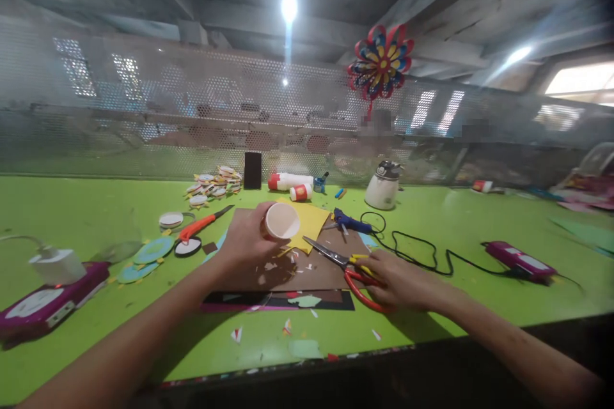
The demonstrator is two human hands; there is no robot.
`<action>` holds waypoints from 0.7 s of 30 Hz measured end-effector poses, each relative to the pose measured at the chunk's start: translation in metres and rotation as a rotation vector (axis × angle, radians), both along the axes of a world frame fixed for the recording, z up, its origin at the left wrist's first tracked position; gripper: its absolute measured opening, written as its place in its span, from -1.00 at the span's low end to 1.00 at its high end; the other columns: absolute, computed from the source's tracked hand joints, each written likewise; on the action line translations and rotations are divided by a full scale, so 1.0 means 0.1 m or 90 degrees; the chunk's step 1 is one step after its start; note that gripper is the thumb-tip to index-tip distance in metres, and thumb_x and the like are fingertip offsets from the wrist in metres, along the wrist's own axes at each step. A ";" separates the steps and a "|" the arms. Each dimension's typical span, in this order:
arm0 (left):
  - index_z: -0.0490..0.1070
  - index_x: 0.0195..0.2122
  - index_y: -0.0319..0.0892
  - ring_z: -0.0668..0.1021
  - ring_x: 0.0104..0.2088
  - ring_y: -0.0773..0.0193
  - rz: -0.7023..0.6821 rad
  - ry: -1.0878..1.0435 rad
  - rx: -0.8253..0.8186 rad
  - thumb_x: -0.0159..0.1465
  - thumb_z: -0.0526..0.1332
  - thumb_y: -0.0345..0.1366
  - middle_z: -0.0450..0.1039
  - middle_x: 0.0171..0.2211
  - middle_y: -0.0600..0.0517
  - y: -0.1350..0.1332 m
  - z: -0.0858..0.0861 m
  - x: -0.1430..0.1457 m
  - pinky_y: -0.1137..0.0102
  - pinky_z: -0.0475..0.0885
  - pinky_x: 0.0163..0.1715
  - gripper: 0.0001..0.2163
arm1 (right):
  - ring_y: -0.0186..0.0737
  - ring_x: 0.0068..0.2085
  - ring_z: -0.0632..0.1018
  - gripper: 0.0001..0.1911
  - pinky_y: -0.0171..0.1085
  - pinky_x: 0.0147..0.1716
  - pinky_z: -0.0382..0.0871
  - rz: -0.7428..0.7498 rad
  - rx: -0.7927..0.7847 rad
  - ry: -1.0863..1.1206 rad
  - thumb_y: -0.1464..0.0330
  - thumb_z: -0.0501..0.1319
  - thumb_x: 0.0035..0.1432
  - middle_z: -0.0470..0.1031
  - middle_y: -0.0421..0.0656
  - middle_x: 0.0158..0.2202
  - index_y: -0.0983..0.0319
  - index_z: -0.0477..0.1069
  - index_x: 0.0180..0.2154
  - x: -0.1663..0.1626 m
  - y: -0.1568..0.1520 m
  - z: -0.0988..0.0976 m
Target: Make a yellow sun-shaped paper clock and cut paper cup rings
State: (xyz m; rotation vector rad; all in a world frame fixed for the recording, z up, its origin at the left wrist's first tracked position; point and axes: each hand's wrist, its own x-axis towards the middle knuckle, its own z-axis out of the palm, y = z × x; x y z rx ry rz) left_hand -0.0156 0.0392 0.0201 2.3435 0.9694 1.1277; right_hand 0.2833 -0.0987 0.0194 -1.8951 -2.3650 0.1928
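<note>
My left hand [247,238] is wrapped round a paper cup [282,222], its white open mouth tilted toward me. Scissors [330,253] with red and yellow on the handles are in my right hand [400,281], blades pointing left toward the cup. Beneath both hands lies brown card [244,271] strewn with paper scraps, with yellow paper [311,220] on top. Darker sheets [340,301] stick out under its front edge. Just behind the scissors rests a blue glue gun [352,222]. To the left of the cup lies an orange-handled knife [204,225].
Purple power strips [520,261] sit right and left, the left one with a white plug [57,266]. A black cord [422,243] winds across the green table [455,220]. Farther back are paper discs [215,185], a dark upright rectangle [252,170], stacked cups [290,181] and a white pot [382,190].
</note>
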 end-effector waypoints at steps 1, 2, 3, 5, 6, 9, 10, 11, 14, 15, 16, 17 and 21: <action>0.26 0.11 -0.10 0.52 -0.06 0.00 -0.012 -0.027 -0.023 0.02 0.38 -0.13 0.47 -0.04 -0.08 0.00 0.03 0.02 0.15 0.43 -0.11 -0.38 | -0.09 -0.20 0.46 -0.60 -0.22 -0.23 0.29 0.001 -0.004 -0.019 0.32 0.12 0.16 0.43 -0.01 -0.19 0.16 0.40 0.05 -0.01 -0.01 -0.03; 0.26 0.10 -0.12 0.52 -0.05 0.01 -0.031 -0.059 -0.058 0.01 0.39 -0.14 0.47 -0.03 -0.09 0.00 0.06 0.03 0.14 0.43 -0.09 -0.37 | -0.10 -0.20 0.45 -0.59 -0.24 -0.25 0.28 -0.003 -0.010 -0.034 0.35 0.11 0.15 0.41 -0.02 -0.19 0.15 0.38 0.05 -0.01 0.01 -0.06; 0.27 0.08 -0.14 0.52 -0.04 0.00 -0.057 -0.096 -0.107 0.00 0.41 -0.14 0.47 -0.03 -0.12 -0.01 0.09 0.04 0.13 0.43 -0.06 -0.37 | -0.12 -0.22 0.45 -0.59 -0.25 -0.28 0.27 -0.008 -0.017 -0.046 0.37 0.11 0.13 0.39 -0.04 -0.20 0.14 0.37 0.04 -0.01 0.03 -0.09; 0.30 0.04 -0.19 0.52 -0.01 0.01 -0.119 -0.178 -0.235 0.02 0.41 -0.11 0.48 -0.02 -0.17 -0.03 0.14 0.04 0.13 0.42 -0.02 -0.41 | -0.12 -0.25 0.44 -0.55 -0.27 -0.36 0.23 -0.020 -0.036 -0.055 0.40 0.16 0.03 0.38 -0.05 -0.22 0.14 0.36 0.01 0.00 0.11 -0.12; 0.32 0.01 -0.21 0.53 -0.02 0.02 -0.152 -0.220 -0.309 0.05 0.39 -0.09 0.49 -0.02 -0.18 -0.04 0.15 0.03 0.14 0.42 -0.01 -0.45 | -0.11 -0.26 0.44 -0.50 -0.28 -0.38 0.22 -0.024 -0.044 -0.055 0.41 0.19 -0.04 0.38 -0.06 -0.22 0.14 0.36 0.02 0.01 0.16 -0.13; 0.37 -0.04 -0.24 0.58 -0.08 0.05 -0.229 -0.344 -0.513 0.17 0.29 -0.04 0.53 -0.07 -0.20 -0.04 0.14 -0.03 0.16 0.45 -0.02 -0.57 | -0.08 -0.26 0.47 -0.28 -0.29 -0.42 0.22 -0.029 -0.078 -0.054 0.45 0.24 -0.17 0.41 -0.06 -0.19 0.10 0.28 0.12 0.03 0.26 -0.12; 0.39 -0.06 -0.24 0.59 -0.11 0.05 -0.241 -0.374 -0.563 0.21 0.25 -0.04 0.55 -0.11 -0.19 -0.03 0.13 -0.06 0.16 0.47 -0.04 -0.59 | -0.07 -0.26 0.48 -0.23 -0.30 -0.43 0.22 -0.030 -0.092 -0.052 0.45 0.25 -0.19 0.43 -0.07 -0.19 0.09 0.25 0.15 0.03 0.29 -0.11; 0.40 -0.07 -0.24 0.60 -0.14 0.06 -0.242 -0.398 -0.602 0.23 0.22 -0.04 0.56 -0.14 -0.19 -0.01 0.11 -0.09 0.15 0.48 -0.06 -0.61 | -0.07 -0.26 0.49 -0.21 -0.30 -0.45 0.23 -0.032 -0.105 -0.051 0.45 0.25 -0.20 0.45 -0.07 -0.19 0.08 0.24 0.16 0.03 0.30 -0.10; 0.44 -0.10 -0.22 0.62 -0.20 0.09 -0.214 -0.444 -0.653 0.25 0.21 -0.05 0.58 -0.16 -0.15 0.06 0.07 -0.16 0.17 0.52 -0.13 -0.65 | -0.03 -0.27 0.52 -0.30 -0.28 -0.47 0.25 -0.052 -0.123 -0.051 0.41 0.24 -0.12 0.50 -0.05 -0.20 0.09 0.28 0.14 -0.02 0.34 -0.07; 0.44 -0.09 -0.21 0.62 -0.20 0.11 -0.210 -0.444 -0.650 0.24 0.22 -0.06 0.57 -0.15 -0.14 0.08 0.07 -0.18 0.18 0.52 -0.14 -0.66 | -0.01 -0.26 0.53 -0.38 -0.27 -0.45 0.26 -0.063 -0.120 -0.050 0.37 0.22 -0.06 0.51 -0.02 -0.19 0.11 0.30 0.11 -0.04 0.35 -0.06; 0.43 -0.08 -0.20 0.62 -0.19 0.11 -0.216 -0.430 -0.639 0.24 0.22 -0.06 0.57 -0.13 -0.14 0.10 0.07 -0.20 0.18 0.52 -0.13 -0.65 | 0.01 -0.24 0.53 -0.47 -0.24 -0.42 0.28 -0.074 -0.113 -0.047 0.33 0.20 0.01 0.51 0.00 -0.17 0.14 0.33 0.07 -0.06 0.36 -0.04; 0.41 -0.05 -0.20 0.61 -0.17 0.09 -0.226 -0.403 -0.615 0.23 0.23 -0.06 0.56 -0.11 -0.15 0.12 0.08 -0.21 0.17 0.52 -0.12 -0.63 | 0.03 -0.21 0.53 -0.56 -0.22 -0.38 0.30 -0.083 -0.107 -0.043 0.29 0.17 0.07 0.52 0.03 -0.16 0.17 0.36 0.03 -0.08 0.37 -0.03; 0.31 0.03 -0.22 0.58 -0.08 0.04 -0.170 -0.219 -0.376 0.18 0.26 -0.03 0.51 -0.06 -0.18 0.21 0.12 -0.26 0.15 0.48 -0.08 -0.52 | 0.03 -0.20 0.53 -0.65 -0.19 -0.29 0.33 -0.080 -0.094 -0.023 0.17 0.13 0.16 0.54 0.04 -0.19 0.20 0.43 -0.09 -0.05 0.37 0.04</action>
